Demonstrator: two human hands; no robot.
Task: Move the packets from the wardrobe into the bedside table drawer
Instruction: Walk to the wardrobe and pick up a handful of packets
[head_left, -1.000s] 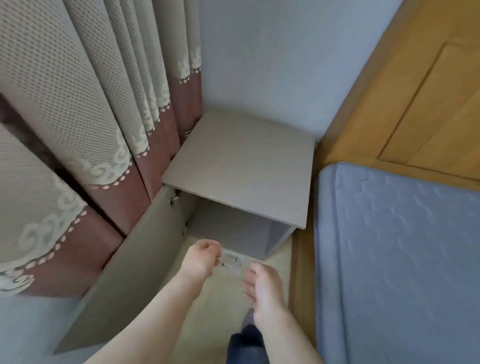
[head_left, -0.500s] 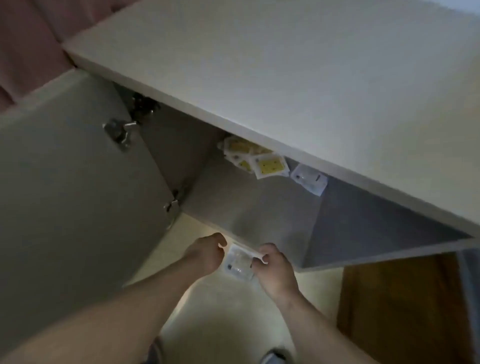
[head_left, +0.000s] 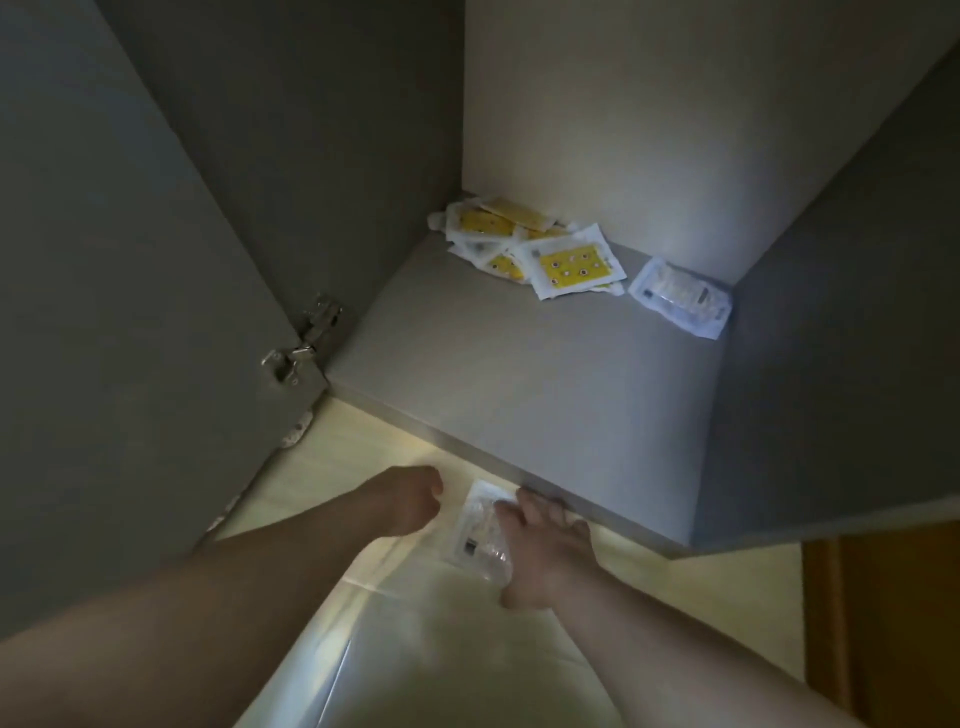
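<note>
Your right hand (head_left: 545, 551) hides half of the clear packet (head_left: 475, 530) it grips just in front of the grey cabinet floor (head_left: 519, 374). Your left hand (head_left: 410, 499) is a fist beside it, seemingly empty. At the dim back lie heaped yellow packets (head_left: 530, 244) and a second clear packet (head_left: 680, 296); the door (head_left: 130, 312) stands open on the left.

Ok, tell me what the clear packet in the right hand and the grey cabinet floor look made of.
Clear packet: probably thin glossy plastic film; it glints and is see-through. Grey cabinet floor: likely matt laminated board; flat, even colour, no shine.
</note>
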